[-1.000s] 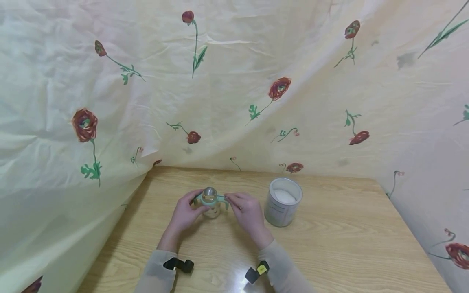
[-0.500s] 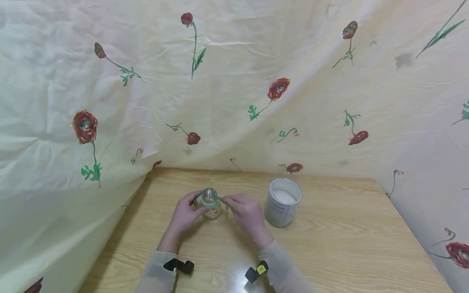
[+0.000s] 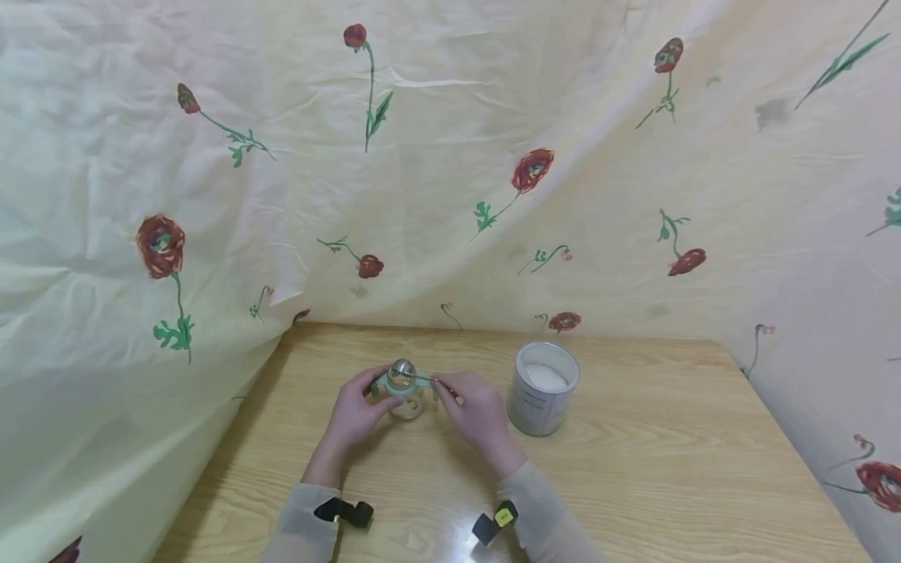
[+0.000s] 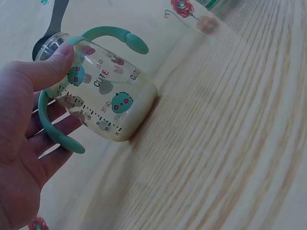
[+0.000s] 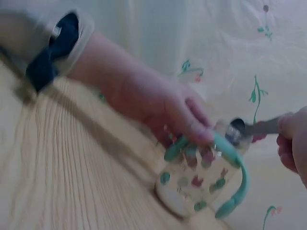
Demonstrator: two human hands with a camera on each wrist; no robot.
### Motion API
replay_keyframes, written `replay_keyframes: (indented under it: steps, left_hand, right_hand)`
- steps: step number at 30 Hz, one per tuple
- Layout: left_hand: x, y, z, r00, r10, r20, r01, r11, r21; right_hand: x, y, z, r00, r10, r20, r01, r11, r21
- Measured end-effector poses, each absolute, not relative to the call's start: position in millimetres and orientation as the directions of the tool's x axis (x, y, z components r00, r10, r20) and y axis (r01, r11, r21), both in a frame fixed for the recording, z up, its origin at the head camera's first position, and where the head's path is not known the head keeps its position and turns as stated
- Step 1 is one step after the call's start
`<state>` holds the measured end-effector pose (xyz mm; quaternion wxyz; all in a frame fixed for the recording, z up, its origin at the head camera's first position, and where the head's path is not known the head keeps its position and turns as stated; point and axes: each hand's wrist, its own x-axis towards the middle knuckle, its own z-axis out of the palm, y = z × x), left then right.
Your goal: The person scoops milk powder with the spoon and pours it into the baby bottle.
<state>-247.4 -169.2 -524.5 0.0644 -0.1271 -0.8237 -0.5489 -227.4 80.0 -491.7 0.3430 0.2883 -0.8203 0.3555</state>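
Observation:
A clear bottle [image 4: 103,88] with green handles, printed with CUTE and small figures, stands upright on the table. My left hand [image 3: 356,408] grips its neck, thumb in front and fingers behind, as the left wrist view also shows. Pale contents lie at the bottle's base. Between the fingers of my right hand [image 3: 475,410] is the handle of a metal spoon [image 3: 402,367], whose bowl is at the bottle's mouth. In the right wrist view the spoon's handle [image 5: 264,127] reaches to the rim. Whether the bowl holds anything, I cannot tell.
A tin [image 3: 540,403] of white powder, without a lid, stands to the right of my right hand on the wooden table [image 3: 669,438]. A cloth [image 3: 436,180] with red flowers hangs behind the table and along both sides.
The spoon's bowl has tilted and turned at the bottle's mouth, with my right fingers shifting on its handle. My left hand and the bottle have stayed in place.

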Motion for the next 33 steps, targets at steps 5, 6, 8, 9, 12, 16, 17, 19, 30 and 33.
replay_keyframes:
  steps: [5, 6, 8, 9, 12, 16, 17, 19, 30, 33]
  left_hand:
    - [-247.9, -168.7, -524.4, -0.96, 0.14, 0.242, 0.277, 0.362, 0.89]
    - [-248.0, -168.7, -524.5, -0.96, 0.14, 0.242, 0.277, 0.362, 0.89]
    - [-248.1, -168.8, -524.7, -0.96, 0.141, 0.243, 0.278, 0.361, 0.89]
    - [-248.1, -168.9, -524.8, -0.96, 0.141, 0.243, 0.279, 0.361, 0.89]
    - [-247.9, -169.0, -525.1, -0.96, 0.139, 0.245, 0.279, 0.361, 0.89]
    - [-247.4, -169.3, -525.3, -0.96, 0.138, 0.245, 0.279, 0.361, 0.89]
    - [-247.7, -169.4, -525.8, -0.96, 0.138, 0.245, 0.279, 0.361, 0.89]
    - [-247.8, -169.5, -526.1, -0.96, 0.137, 0.243, 0.277, 0.361, 0.89]
    - [-247.2, -169.3, -525.9, -0.961, 0.138, 0.241, 0.276, 0.368, 0.888]
    - [-247.0, -169.1, -525.6, -0.96, 0.139, 0.241, 0.276, 0.366, 0.889]
  right_hand:
    - [-226.1, 78.1, -488.9, -0.648, -0.162, 0.745, -0.686, 0.549, -0.477]
    - [-226.0, 78.2, -488.3, -0.635, -0.171, 0.753, -0.694, 0.556, -0.458]
    - [-226.3, 78.2, -488.2, -0.594, -0.199, 0.779, -0.718, 0.568, -0.402]
    - [-226.5, 78.2, -488.2, -0.576, -0.214, 0.789, -0.728, 0.573, -0.377]
    - [-227.0, 78.3, -489.2, -0.555, -0.238, 0.797, -0.744, 0.57, -0.348]
    - [-227.2, 78.2, -490.4, -0.559, -0.239, 0.794, -0.745, 0.564, -0.356]
    - [-226.9, 78.1, -490.4, -0.56, -0.238, 0.793, -0.744, 0.566, -0.356]
    - [-226.4, 77.6, -490.0, -0.555, -0.237, 0.798, -0.744, 0.57, -0.348]
    - [-226.2, 77.4, -491.0, -0.561, -0.231, 0.795, -0.741, 0.568, -0.358]
    - [-226.5, 77.4, -491.8, -0.566, -0.222, 0.794, -0.743, 0.554, -0.375]
